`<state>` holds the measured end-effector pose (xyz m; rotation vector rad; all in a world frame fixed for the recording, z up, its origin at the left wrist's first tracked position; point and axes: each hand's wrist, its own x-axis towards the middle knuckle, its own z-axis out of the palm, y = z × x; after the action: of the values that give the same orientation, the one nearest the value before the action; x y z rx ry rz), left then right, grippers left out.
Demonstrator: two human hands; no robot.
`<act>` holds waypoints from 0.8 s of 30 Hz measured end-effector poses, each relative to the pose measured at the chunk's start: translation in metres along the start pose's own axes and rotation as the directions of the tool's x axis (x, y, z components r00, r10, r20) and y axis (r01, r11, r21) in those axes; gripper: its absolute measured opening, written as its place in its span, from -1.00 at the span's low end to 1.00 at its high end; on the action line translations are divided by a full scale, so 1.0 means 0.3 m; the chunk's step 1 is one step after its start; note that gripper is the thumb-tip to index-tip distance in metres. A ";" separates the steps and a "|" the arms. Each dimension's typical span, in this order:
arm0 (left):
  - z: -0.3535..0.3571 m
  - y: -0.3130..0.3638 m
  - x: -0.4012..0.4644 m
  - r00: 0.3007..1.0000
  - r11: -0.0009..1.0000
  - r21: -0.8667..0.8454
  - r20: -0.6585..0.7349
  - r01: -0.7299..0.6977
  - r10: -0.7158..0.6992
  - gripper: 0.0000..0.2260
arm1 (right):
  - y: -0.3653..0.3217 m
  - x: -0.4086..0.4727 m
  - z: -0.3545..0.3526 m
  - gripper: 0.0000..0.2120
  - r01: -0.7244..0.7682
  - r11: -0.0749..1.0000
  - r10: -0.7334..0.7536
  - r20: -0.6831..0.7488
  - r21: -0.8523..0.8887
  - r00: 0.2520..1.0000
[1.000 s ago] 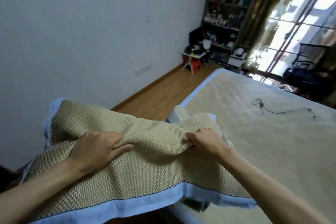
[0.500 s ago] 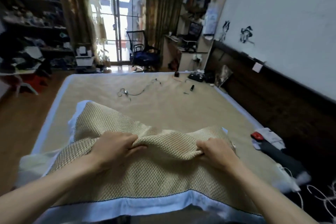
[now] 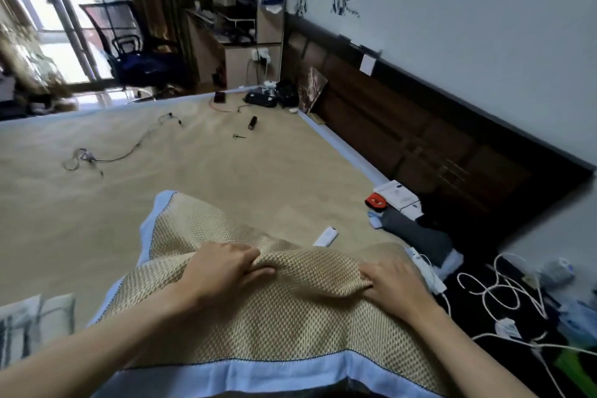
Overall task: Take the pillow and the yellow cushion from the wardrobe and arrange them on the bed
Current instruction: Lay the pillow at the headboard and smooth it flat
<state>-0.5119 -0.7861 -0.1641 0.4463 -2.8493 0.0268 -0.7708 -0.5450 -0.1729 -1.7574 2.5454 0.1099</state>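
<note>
- The person's left hand (image 3: 223, 265) is gripping the pillow (image 3: 258, 317), its fingers curled and pinching a raised fold of the woven tan cover.
- The right hand (image 3: 392, 278) is clutching the same fold from the right side, fingers closed into the fabric.
- The pillow, tan mesh with a pale blue border, is sitting in the near middle of the view, between both forearms, over the near part of the bed (image 3: 226, 171); whether it is resting on the mat or hanging just above it cannot be told.
- The bed is lying under a tan mat, stretching from near to far left.
- A thin cable (image 3: 106, 155) is trailing across the far left of the mat, and a small dark cylinder (image 3: 252, 123) and tiny scissors (image 3: 239, 136) are lying farther back.
- A white remote (image 3: 325, 236) is lying just beyond the pillow's right side.
- A dark wooden headboard (image 3: 420, 132) is running along the right, below the white wall.
- White cords (image 3: 504, 287) are tangling at the near right.
- A black office chair (image 3: 129, 52) is standing by the far window.
- The yellow cushion is not showing.
</note>
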 end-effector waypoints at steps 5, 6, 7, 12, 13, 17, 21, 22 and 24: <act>0.243 0.180 0.368 0.999 0.999 -0.045 0.039 0.020 -0.018 -0.47 | 0.448 0.184 0.150 -0.70 -0.012 0.996 0.003 0.087 0.092 0.996; 0.273 0.204 0.439 0.999 0.998 -0.049 0.043 0.031 -0.029 -0.47 | 0.523 0.222 0.162 -0.70 -0.009 0.996 0.001 0.092 0.093 0.996; 0.301 0.224 0.501 0.998 0.998 -0.049 0.047 0.043 -0.040 -0.47 | 0.593 0.257 0.170 -0.70 -0.006 0.996 -0.002 0.088 0.093 0.996; 0.356 0.268 0.754 0.990 0.990 -0.064 0.069 0.125 -0.121 -0.41 | 0.842 0.429 0.154 -0.69 0.017 1.000 -0.017 0.044 0.015 0.999; 0.355 0.267 0.804 0.987 0.987 -0.062 0.072 0.146 -0.141 -0.41 | 0.876 0.463 0.138 -0.70 0.026 1.000 -0.026 0.034 0.001 0.999; 0.362 0.257 0.982 0.971 0.971 -0.058 0.081 0.230 -0.225 -0.41 | 0.997 0.589 0.038 -0.76 0.035 0.999 -0.035 -0.036 -0.017 0.999; 0.390 0.212 1.155 0.957 0.956 -0.036 0.040 0.290 -0.289 -0.37 | 1.084 0.738 -0.041 -0.77 0.041 0.999 -0.040 -0.088 0.010 0.995; 0.396 0.189 1.205 0.954 0.953 -0.038 0.024 0.299 -0.299 -0.36 | 1.106 0.796 -0.057 -0.77 0.046 0.999 -0.046 -0.104 -0.004 0.993; 0.423 0.129 1.310 0.945 0.943 -0.059 -0.010 0.326 -0.327 -0.36 | 1.147 0.935 -0.079 -0.77 0.059 0.997 -0.066 -0.128 -0.057 0.990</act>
<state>-0.9166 -0.8737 -0.1861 0.8943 -2.7107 -0.1112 -1.1920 -0.6869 -0.1603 -1.9223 2.5954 0.0636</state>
